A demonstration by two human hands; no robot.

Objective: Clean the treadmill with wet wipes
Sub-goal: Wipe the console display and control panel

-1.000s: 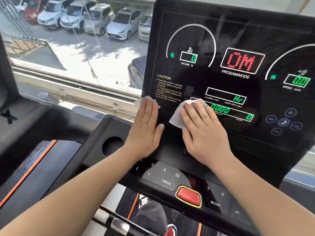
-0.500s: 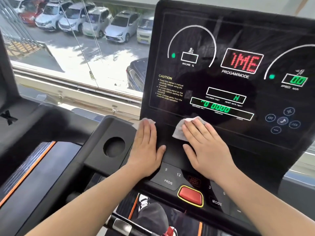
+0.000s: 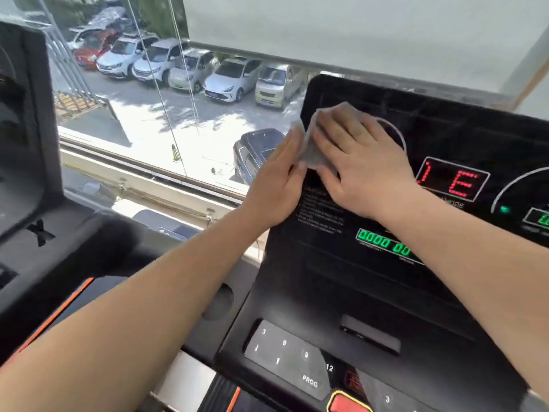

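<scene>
Two flat hands — left hand (image 3: 276, 185) on console (image 3: 341, 278) edge, right hand (image 3: 359, 165) pressing wet wipe (image 3: 312, 153) — window (image 3: 178, 120) behind.

Spread flat on the upper left corner of the black treadmill console (image 3: 341, 286): a white wet wipe (image 3: 315, 153), pressed under the right hand (image 3: 362, 162), the left hand (image 3: 276, 185) touching it at the console's edge.

Body in view, as I see it from my station:

1. Left hand (image 3: 274, 185): bare; one thumbnail visible, cut short.
2. Left forearm (image 3: 166, 292): bare along its whole visible length, from the lower left edge of view to the wrist.
3. Right hand (image 3: 356, 162): bare; fingers (image 3: 329, 126) slightly blurred, nails not readable.
4. Right forearm (image 3: 475, 263): bare from the right edge of view to the wrist.
</scene>
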